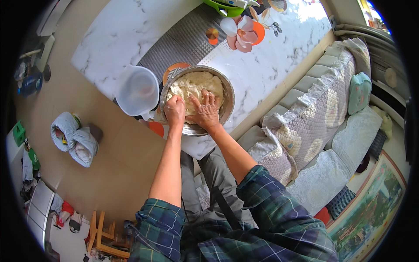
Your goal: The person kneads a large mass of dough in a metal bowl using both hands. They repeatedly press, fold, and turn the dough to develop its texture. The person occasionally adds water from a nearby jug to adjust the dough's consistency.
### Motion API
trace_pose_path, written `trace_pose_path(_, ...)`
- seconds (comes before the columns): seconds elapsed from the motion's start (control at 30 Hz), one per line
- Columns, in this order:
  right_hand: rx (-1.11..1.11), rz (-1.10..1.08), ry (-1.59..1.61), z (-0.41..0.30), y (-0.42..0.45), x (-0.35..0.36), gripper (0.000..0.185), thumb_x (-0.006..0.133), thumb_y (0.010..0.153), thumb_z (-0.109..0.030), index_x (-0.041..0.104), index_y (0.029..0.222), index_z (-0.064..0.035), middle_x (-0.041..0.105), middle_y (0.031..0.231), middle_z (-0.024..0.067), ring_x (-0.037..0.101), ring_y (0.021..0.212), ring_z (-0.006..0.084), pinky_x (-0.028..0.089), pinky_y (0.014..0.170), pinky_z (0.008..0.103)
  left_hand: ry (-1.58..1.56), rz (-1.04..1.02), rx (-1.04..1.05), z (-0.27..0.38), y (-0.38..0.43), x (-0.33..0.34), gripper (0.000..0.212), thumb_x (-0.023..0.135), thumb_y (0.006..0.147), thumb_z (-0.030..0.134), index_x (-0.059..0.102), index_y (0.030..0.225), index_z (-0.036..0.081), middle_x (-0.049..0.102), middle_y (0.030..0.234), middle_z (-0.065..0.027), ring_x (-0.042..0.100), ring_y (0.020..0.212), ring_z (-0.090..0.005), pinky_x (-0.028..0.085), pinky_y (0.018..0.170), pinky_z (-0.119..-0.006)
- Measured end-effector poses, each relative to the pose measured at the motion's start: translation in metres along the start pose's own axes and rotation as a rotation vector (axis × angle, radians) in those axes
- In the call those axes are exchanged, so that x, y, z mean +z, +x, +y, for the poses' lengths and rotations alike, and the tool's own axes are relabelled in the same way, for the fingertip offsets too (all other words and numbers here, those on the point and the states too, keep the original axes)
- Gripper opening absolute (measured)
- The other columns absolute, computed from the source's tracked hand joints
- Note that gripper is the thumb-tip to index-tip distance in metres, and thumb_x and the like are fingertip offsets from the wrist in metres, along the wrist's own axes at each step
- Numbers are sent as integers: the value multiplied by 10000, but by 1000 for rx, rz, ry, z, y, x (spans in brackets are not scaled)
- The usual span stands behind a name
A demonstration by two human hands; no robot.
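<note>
A round metal bowl (229, 98) stands near the corner of the marble-patterned table, filled with pale, lumpy dough (199, 82). My left hand (175, 112) is closed at the bowl's left rim, its knuckles up and its fingertips hidden. On the dough rests my right hand (206, 111), fingers spread and smeared with dough. Left of the bowl, close to my left hand, is a translucent plastic measuring jug (137, 90) with its handle towards me; how much it holds is unclear.
The table (108, 42) has a floral printed cover. At its far edge sits a green plastic basket (229, 9) with items in it. A quilt-covered sofa (314, 108) runs along the right. Open bags (78, 140) stand on the floor at left, and a wooden chair (104, 235) behind.
</note>
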State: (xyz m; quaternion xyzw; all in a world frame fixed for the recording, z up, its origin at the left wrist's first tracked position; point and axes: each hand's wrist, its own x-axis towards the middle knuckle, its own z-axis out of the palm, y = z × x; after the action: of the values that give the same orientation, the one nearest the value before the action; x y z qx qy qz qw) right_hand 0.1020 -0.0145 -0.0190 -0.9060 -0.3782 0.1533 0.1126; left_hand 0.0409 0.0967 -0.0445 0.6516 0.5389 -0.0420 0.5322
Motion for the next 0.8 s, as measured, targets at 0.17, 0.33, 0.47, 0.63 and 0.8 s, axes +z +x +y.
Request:
trace_pose_path(0.17,-141,-98,44,26,12,3,609,752,463,-505,513,947,-222,464,1009,88,481,951,256,407,732,394,-125,-112,-176,-1,5,11,199,354,690,22,532,601,22,501,500,-94,488,462,-172,368,454,-309)
trace_pose_path(0.33,-239,-294,67,38,22,1,614,742,528,-495,536,1054,-255,476,1023,99,579,877,255,486,661,381,-365,-274,-427,25,7,1,163,310,689,-15,449,688,68,410,483,-39,231,332,-74,129,297,-251)
trace_pose_path(0.47,-243,-409,83,42,30,-2,586,733,556,-470,568,1080,-268,482,1051,107,592,871,256,486,660,385,-438,-352,-471,24,8,0,153,307,701,-5,435,706,78,396,502,-29,231,334,-65,138,295,-241)
trace_pose_path(0.63,-301,-580,-194,32,33,-23,500,677,677,-411,555,1134,-250,478,1097,100,501,1044,234,414,811,416,-744,-160,-522,0,-19,21,175,321,789,27,447,679,80,398,486,-31,237,328,-67,157,292,-228)
trace_pose_path(0.8,-304,-236,7,10,-8,-69,304,594,760,-206,543,1048,-122,367,1302,130,356,1190,315,259,961,540,-716,62,-362,-33,-68,61,163,369,769,60,474,644,66,441,504,-48,421,451,-133,324,394,-270)
